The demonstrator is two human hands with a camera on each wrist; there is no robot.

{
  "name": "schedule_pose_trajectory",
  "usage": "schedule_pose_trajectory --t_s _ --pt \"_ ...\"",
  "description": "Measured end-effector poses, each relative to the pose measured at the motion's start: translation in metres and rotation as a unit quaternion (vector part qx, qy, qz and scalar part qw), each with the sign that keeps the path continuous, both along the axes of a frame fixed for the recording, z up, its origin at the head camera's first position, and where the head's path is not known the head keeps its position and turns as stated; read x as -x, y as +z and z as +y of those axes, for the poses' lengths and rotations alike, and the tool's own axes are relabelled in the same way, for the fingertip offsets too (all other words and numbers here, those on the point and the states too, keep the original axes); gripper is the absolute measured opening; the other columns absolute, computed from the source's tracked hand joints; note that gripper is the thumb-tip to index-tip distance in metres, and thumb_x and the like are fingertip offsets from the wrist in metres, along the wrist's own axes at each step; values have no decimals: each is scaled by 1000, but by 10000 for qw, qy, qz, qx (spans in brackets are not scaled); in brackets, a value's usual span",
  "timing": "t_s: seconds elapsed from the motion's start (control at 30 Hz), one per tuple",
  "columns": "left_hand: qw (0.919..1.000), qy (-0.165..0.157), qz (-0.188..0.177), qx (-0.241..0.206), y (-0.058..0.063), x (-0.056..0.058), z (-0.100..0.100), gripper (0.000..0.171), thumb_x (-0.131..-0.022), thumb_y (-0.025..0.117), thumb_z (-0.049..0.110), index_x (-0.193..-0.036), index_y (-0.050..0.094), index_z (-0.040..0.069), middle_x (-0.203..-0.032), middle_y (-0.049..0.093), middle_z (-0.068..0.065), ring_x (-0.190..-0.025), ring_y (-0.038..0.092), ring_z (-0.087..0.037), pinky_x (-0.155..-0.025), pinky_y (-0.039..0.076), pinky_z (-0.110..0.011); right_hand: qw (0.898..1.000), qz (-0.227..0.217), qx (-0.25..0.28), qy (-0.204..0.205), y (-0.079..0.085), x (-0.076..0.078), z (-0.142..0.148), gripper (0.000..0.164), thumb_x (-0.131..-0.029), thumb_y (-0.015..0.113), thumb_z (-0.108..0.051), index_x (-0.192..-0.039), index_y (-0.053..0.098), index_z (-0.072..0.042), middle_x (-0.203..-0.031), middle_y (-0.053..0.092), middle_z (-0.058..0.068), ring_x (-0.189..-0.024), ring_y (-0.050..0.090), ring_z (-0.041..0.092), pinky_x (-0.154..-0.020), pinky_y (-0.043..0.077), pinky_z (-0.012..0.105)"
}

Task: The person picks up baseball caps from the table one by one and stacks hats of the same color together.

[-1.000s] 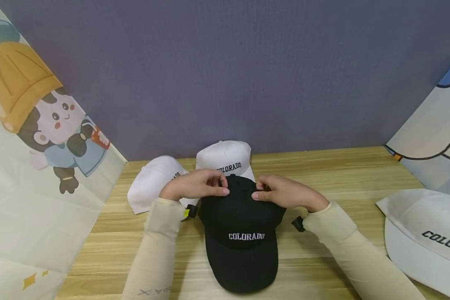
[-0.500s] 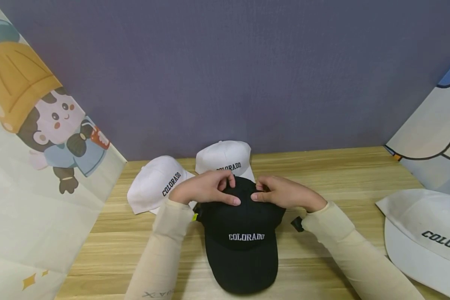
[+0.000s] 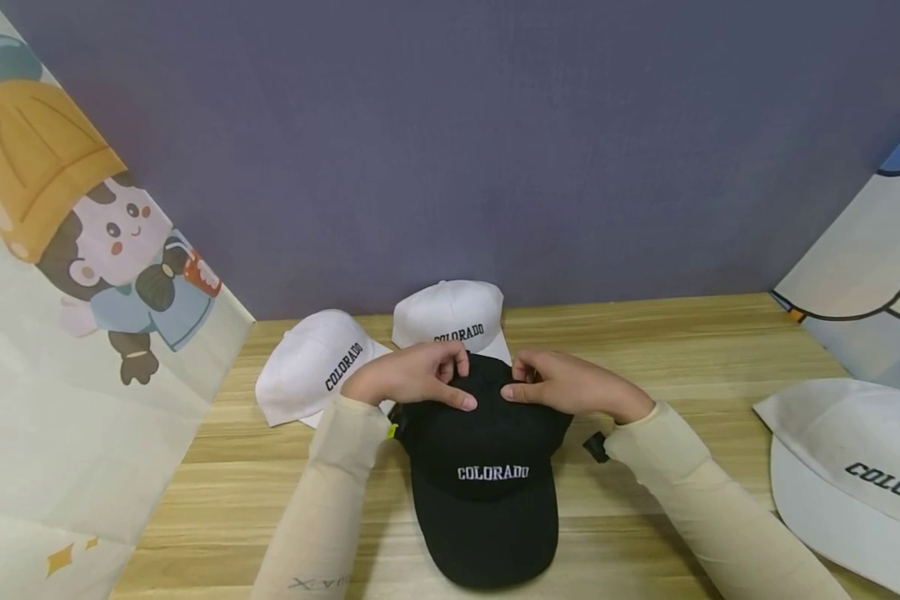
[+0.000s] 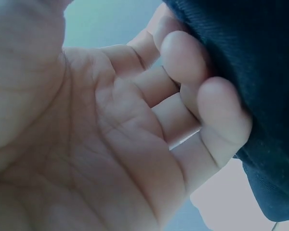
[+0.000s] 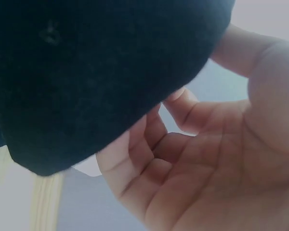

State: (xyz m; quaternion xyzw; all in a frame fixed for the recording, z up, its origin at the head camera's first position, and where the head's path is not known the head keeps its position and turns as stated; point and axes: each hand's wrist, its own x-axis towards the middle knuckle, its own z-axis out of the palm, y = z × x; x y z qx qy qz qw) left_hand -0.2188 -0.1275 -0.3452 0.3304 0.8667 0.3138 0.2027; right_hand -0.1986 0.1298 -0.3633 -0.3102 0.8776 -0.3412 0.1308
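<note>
We note the left hand and right hand, fingers curled and pinching the crown of the black cap, which sits on the wooden table before two white caps.

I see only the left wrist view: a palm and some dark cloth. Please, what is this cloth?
Observer: It is a black cap with the word COLORADO on its front, lying on a wooden table.
Operator: Is the other hand also on it?
Observer: Yes. The right hand holds the top of the crown from the right side, and the left hand holds it from the left.
Operator: Are other things near?
Observer: Two white caps lie just behind the black one, and a third white cap lies at the table's right edge.
</note>
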Motion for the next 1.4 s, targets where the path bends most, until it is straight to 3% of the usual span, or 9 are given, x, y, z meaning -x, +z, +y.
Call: schedule_pose_trajectory --t_s 0.3,0.57,0.8,0.97,1.1,1.23,1.4 --pt "10000 26 36 52 0 1 0 46 -71 72 49 -97 49 18 -76 49 -8 -66 47 -19 -62 39 -29 9990 -308 276 -179 -5 14 10 32 -89 52 -49 -94 51 -17 -86 52 5 -71 50 22 -61 40 35" --pt "9999 43 126 48 0 0 -1 47 -69 73 50 -96 49 18 -75 49 -6 -67 47 -18 -63 39 -29 9926 -670 658 -766 -20 33 23 28 -91 53 -40 -98 53 -13 -90 51 12 -75 51 33 -64 42 41" --pt "9998 49 153 117 2 -1 1 48 -69 73 50 -96 49 18 -75 49 -5 -67 47 -17 -63 39 -29 9810 -1079 1186 -1093 -33 50 26 42 -89 54 -45 -109 51 -8 -105 49 22 -85 50 41 -74 42 48" --pt "9998 79 148 141 2 -2 0 48 -69 73 50 -96 49 18 -76 50 -5 -67 47 -17 -63 39 -28 9765 -1177 1338 -1210 -39 63 24 42 -91 54 -37 -117 46 -5 -111 49 21 -92 53 38 -78 43 46" --pt "9998 75 154 123 1 -2 0 48 -69 72 50 -96 49 18 -76 50 -5 -67 47 -17 -63 39 -29 9724 -1479 1369 -1175 -45 75 21 52 -92 54 -31 -129 37 0 -120 46 20 -94 56 33 -79 43 44" --pt "9998 51 173 83 2 -2 0 47 -69 73 49 -96 49 18 -75 50 -5 -66 47 -17 -63 39 -29 9629 -1975 1476 -1095 -49 91 14 65 -91 55 -27 -138 21 3 -134 35 21 -95 55 31 -79 43 44" --pt "9998 20 171 84 3 -3 1 47 -70 73 48 -96 49 17 -74 50 -6 -65 48 -17 -62 39 -29 9394 -2764 1718 -1081 -50 113 3 79 -90 56 -25 -143 4 -1 -145 20 20 -98 54 34 -82 42 44"
